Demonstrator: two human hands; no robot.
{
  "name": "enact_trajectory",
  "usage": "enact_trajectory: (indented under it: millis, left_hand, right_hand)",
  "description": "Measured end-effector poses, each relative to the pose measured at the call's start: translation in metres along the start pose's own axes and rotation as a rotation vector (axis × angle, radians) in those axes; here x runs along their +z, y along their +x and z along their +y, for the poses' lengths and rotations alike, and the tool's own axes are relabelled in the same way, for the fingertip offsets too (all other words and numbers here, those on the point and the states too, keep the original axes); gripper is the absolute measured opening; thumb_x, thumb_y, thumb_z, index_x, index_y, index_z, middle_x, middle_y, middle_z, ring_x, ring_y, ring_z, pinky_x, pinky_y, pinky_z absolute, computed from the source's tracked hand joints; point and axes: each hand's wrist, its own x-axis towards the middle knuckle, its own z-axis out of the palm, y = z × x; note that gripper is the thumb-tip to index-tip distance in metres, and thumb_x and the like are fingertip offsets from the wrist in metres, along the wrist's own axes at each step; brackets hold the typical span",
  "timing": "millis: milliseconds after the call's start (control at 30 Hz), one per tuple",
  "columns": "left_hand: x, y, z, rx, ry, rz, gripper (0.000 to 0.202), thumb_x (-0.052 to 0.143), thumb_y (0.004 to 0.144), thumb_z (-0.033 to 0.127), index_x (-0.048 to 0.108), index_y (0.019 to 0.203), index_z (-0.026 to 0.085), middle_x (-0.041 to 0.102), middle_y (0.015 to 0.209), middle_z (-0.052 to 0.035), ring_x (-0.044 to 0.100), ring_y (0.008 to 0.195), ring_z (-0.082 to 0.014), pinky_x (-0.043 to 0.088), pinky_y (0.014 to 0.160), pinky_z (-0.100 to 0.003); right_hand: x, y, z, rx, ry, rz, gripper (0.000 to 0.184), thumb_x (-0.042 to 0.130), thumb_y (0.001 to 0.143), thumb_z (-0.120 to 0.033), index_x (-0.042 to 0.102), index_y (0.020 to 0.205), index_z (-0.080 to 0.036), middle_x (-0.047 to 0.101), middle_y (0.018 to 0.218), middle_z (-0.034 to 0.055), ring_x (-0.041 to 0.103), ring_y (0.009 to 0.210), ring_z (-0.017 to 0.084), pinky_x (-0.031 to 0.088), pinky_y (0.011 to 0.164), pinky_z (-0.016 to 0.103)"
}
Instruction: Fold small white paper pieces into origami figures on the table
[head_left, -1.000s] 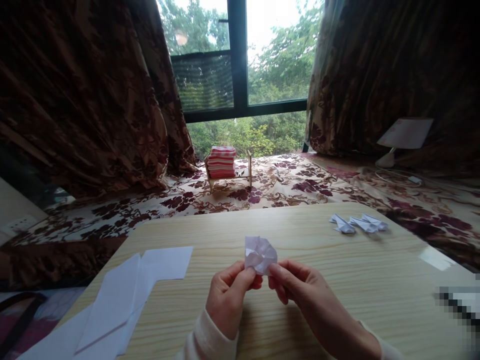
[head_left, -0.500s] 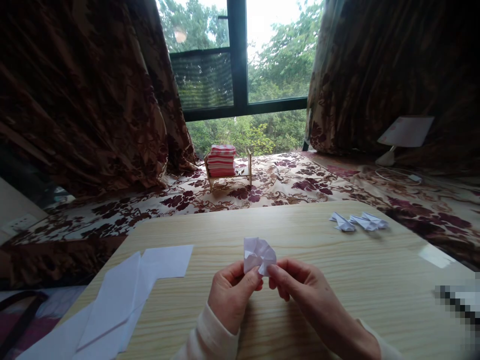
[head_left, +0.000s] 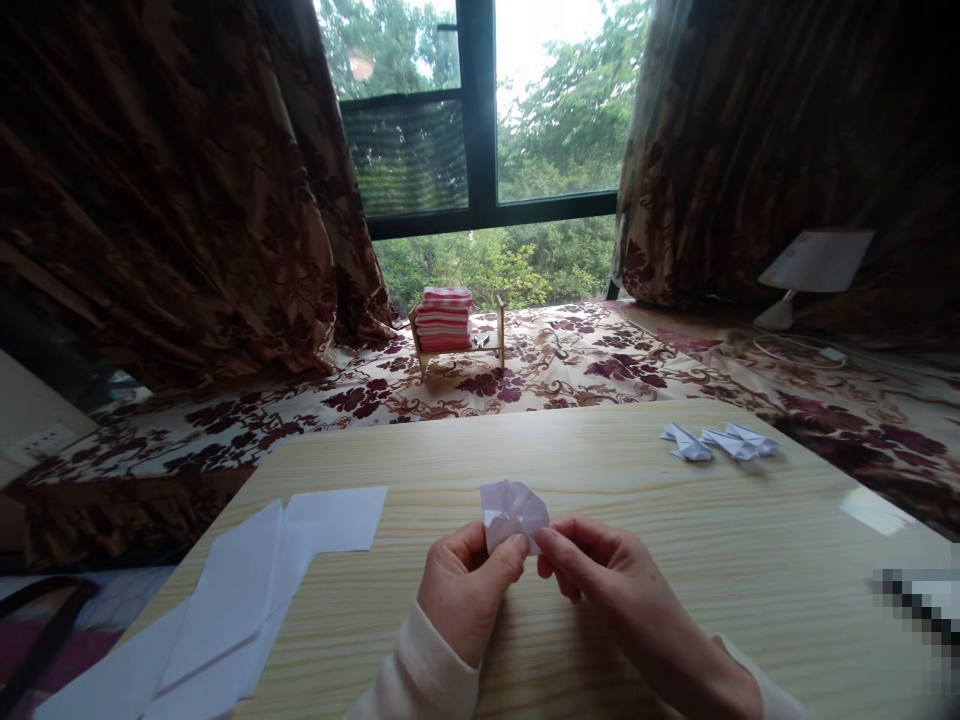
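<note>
A small piece of folded white paper (head_left: pixel 513 508), creased and partly opened out, is held up above the wooden table (head_left: pixel 600 620). My left hand (head_left: pixel 466 588) pinches its lower left part, the thumb lying across the front. At the lower right edge, my right hand (head_left: pixel 600 575) grips it between thumb and fingers. Both hands are close together, and the fingers behind the paper are partly hidden.
White paper sheets (head_left: pixel 225 590) overlap on the table's left side. Several folded paper pieces (head_left: pixel 739 442) lie at the far right. Beyond the table, a small wooden rack (head_left: pixel 500 340) bears striped red-and-white cloths (head_left: pixel 444 320). A lamp (head_left: pixel 816 262) stands at right.
The folded paper has tilted and shifted slightly left, its upper part spread flatter. My left thumb has moved a little over its front. Both hands keep their hold.
</note>
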Motion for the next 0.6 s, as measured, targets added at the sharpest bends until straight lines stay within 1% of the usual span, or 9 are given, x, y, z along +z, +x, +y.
enact_trajectory:
  millis: [100, 167, 233, 300, 333, 367, 433, 500, 600]
  left_hand:
    - [0.003, -0.003, 0.004, -0.018, -0.017, 0.001, 0.016, 0.061, 0.059, 0.026, 0.061, 0.051, 0.013, 0.054, 0.048, 0.0014, 0.044, 0.051, -0.0102, 0.033, 0.053, -0.023]
    - [0.003, -0.002, 0.003, -0.033, 0.011, 0.021, 0.016, 0.06, 0.059, 0.026, 0.061, 0.051, 0.013, 0.053, 0.046, 0.0018, 0.043, 0.049, -0.0097, 0.031, 0.051, -0.022]
    - [0.001, 0.0, 0.0, -0.044, 0.043, 0.049, 0.017, 0.06, 0.059, 0.028, 0.06, 0.051, 0.013, 0.052, 0.045, 0.0019, 0.042, 0.047, -0.0095, 0.03, 0.05, -0.022]
    - [-0.002, 0.003, -0.005, -0.053, 0.061, 0.055, 0.019, 0.06, 0.059, 0.03, 0.059, 0.052, 0.013, 0.052, 0.044, 0.0019, 0.042, 0.046, -0.0097, 0.032, 0.05, -0.023]
    - [-0.003, 0.004, -0.008, -0.055, 0.063, 0.048, 0.019, 0.06, 0.059, 0.031, 0.059, 0.053, 0.013, 0.052, 0.044, 0.0018, 0.043, 0.046, -0.01, 0.033, 0.05, -0.023]
    - [-0.004, 0.005, -0.009, -0.058, 0.059, 0.036, 0.019, 0.061, 0.059, 0.031, 0.06, 0.054, 0.013, 0.052, 0.044, 0.0016, 0.044, 0.046, -0.0102, 0.034, 0.05, -0.023]
    - [-0.004, 0.005, -0.011, -0.07, 0.031, 0.005, 0.02, 0.061, 0.059, 0.032, 0.061, 0.057, 0.012, 0.053, 0.045, 0.0012, 0.046, 0.047, -0.0105, 0.036, 0.051, -0.023]
    - [-0.003, 0.004, -0.01, -0.091, -0.023, -0.017, 0.02, 0.063, 0.058, 0.032, 0.062, 0.057, 0.012, 0.054, 0.045, 0.0009, 0.047, 0.047, -0.0103, 0.038, 0.051, -0.023]
    - [0.0, 0.002, -0.009, -0.148, -0.113, -0.044, 0.017, 0.064, 0.055, 0.028, 0.062, 0.056, 0.011, 0.055, 0.045, 0.0005, 0.049, 0.045, -0.0103, 0.04, 0.051, -0.023]
  right_hand:
    - [-0.001, 0.002, 0.001, -0.001, -0.009, -0.002, 0.034, 0.059, 0.075, -0.047, 0.062, 0.064, -0.015, 0.056, 0.057, -0.0011, 0.042, 0.047, 0.008, 0.035, 0.044, 0.02]
    - [-0.003, 0.002, 0.0, -0.024, -0.054, 0.003, 0.034, 0.055, 0.077, -0.046, 0.061, 0.067, -0.015, 0.057, 0.058, -0.0005, 0.043, 0.048, 0.009, 0.036, 0.045, 0.02]
    - [-0.004, 0.0, -0.002, -0.106, -0.141, 0.067, 0.029, 0.052, 0.081, -0.043, 0.061, 0.074, -0.016, 0.058, 0.063, 0.0006, 0.047, 0.052, 0.011, 0.039, 0.048, 0.022]
    - [-0.004, -0.002, -0.004, -0.237, -0.249, 0.14, 0.022, 0.051, 0.083, -0.037, 0.06, 0.079, -0.017, 0.058, 0.069, 0.0012, 0.05, 0.059, 0.012, 0.042, 0.055, 0.023]
    - [-0.004, -0.004, -0.005, -0.301, -0.3, 0.15, 0.018, 0.051, 0.083, -0.034, 0.059, 0.079, -0.017, 0.057, 0.07, 0.0011, 0.051, 0.061, 0.013, 0.042, 0.057, 0.023]
    - [-0.003, -0.005, -0.006, -0.35, -0.343, 0.138, 0.016, 0.052, 0.083, -0.031, 0.058, 0.076, -0.018, 0.056, 0.069, 0.0007, 0.05, 0.061, 0.012, 0.042, 0.056, 0.023]
    - [-0.002, -0.006, -0.007, -0.4, -0.394, 0.083, 0.015, 0.052, 0.082, -0.027, 0.056, 0.072, -0.017, 0.052, 0.067, -0.0003, 0.048, 0.057, 0.011, 0.04, 0.053, 0.022]
    - [-0.001, -0.006, -0.007, -0.399, -0.402, 0.053, 0.015, 0.052, 0.082, -0.025, 0.056, 0.07, -0.017, 0.05, 0.066, -0.0008, 0.046, 0.054, 0.01, 0.039, 0.05, 0.021]
    - [-0.002, -0.005, -0.007, -0.372, -0.387, 0.041, 0.017, 0.05, 0.082, -0.023, 0.055, 0.067, -0.017, 0.049, 0.065, -0.001, 0.047, 0.055, 0.01, 0.039, 0.05, 0.021]
